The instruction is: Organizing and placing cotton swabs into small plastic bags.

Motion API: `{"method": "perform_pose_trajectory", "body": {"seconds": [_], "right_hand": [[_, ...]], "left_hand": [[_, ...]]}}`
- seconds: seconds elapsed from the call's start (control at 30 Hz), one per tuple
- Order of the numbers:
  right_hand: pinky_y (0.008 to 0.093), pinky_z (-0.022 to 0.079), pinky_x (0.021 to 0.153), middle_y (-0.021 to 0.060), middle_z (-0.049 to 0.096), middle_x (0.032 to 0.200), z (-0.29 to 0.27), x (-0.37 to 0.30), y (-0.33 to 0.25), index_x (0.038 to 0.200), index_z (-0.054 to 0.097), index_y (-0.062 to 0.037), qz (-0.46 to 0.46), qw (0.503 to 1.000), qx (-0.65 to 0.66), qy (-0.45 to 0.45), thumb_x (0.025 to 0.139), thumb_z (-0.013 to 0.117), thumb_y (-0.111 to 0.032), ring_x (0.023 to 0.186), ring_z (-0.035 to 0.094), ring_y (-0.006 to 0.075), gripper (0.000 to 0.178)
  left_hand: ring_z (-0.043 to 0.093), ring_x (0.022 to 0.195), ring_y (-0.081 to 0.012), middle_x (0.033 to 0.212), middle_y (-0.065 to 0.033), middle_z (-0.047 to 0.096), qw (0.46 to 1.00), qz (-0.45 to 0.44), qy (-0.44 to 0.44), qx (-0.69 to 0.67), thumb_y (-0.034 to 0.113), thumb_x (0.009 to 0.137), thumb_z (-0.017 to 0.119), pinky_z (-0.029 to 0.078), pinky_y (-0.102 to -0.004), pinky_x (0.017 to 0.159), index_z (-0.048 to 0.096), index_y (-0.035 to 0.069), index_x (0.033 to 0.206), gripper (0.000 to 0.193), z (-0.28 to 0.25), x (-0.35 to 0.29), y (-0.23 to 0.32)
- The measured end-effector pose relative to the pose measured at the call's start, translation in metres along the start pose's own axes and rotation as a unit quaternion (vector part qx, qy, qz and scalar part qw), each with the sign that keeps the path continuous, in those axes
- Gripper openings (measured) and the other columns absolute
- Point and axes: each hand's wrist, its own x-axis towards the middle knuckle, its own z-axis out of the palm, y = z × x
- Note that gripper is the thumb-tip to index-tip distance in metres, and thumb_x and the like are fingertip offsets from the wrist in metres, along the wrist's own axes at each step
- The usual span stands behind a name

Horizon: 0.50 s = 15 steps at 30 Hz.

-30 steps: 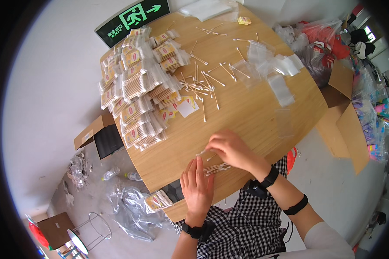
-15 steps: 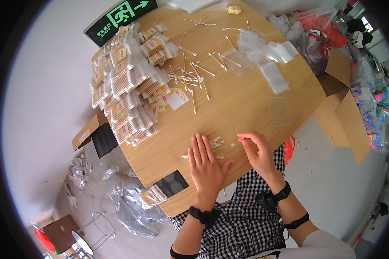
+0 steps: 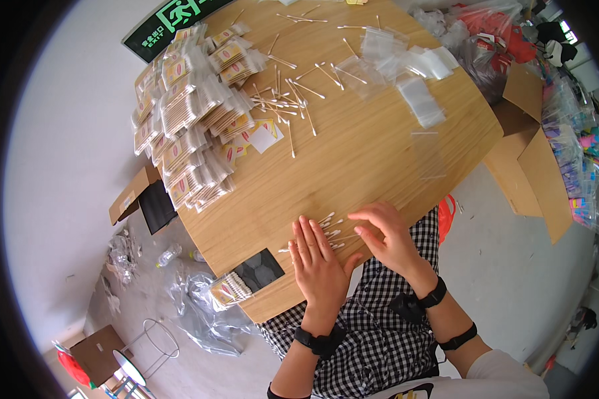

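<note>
My left hand (image 3: 319,263) lies flat on the near part of the table, fingers stretched, over a small bunch of cotton swabs (image 3: 327,229). Their white tips and some sticks stick out beside its fingers. Just to the right is my right hand (image 3: 389,239), with thumb and index finger apart and curved toward the bunch. One swab reaches close to its thumb tip; I cannot tell whether they touch. Left of my left hand, a clear bag of swabs with a yellow card (image 3: 230,290) sits at the table edge beside a dark rectangular panel (image 3: 259,270).
Filled swab bags (image 3: 186,113) are piled at the table's left, beside loose cards (image 3: 266,135). Loose swabs (image 3: 289,103) lie scattered at the middle. Empty clear bags (image 3: 419,103) are on the right. An open cardboard box (image 3: 529,156) stands beyond the right edge.
My right hand has moved left, closer to the swabs by my left hand. More swab sticks show between the hands. The view has shifted slightly, and my left hand stays flat.
</note>
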Motion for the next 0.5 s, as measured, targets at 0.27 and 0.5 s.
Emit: {"method": "perform_pose_trajectory", "body": {"seconds": [0.27,0.5], "right_hand": [[0.0383,0.046,0.078,0.0053,0.060,0.085,-0.001,-0.003,0.005,0.089,0.060,-0.0065,-0.050,0.995,-0.052,-0.068,0.080,0.068,-0.001,0.084,0.055,0.0275,0.013],[0.0386,0.047,0.074,0.0069,0.060,0.086,-0.006,0.002,0.000,0.088,0.060,-0.0048,-0.075,0.986,-0.127,-0.080,0.083,0.067,-0.002,0.083,0.056,0.0281,0.009]], "left_hand": [[0.022,0.147,-0.0390,0.155,-0.0291,0.025,0.999,0.012,0.013,-0.029,0.069,0.083,0.056,0.021,-0.0486,0.119,0.023,-0.013,0.148,0.109,-0.004,0.016,-0.005],[0.023,0.147,-0.0379,0.156,-0.0275,0.027,0.998,-0.002,0.034,-0.044,0.072,0.080,0.056,0.023,-0.0476,0.118,0.026,-0.012,0.147,0.112,-0.006,0.028,-0.014]]}}
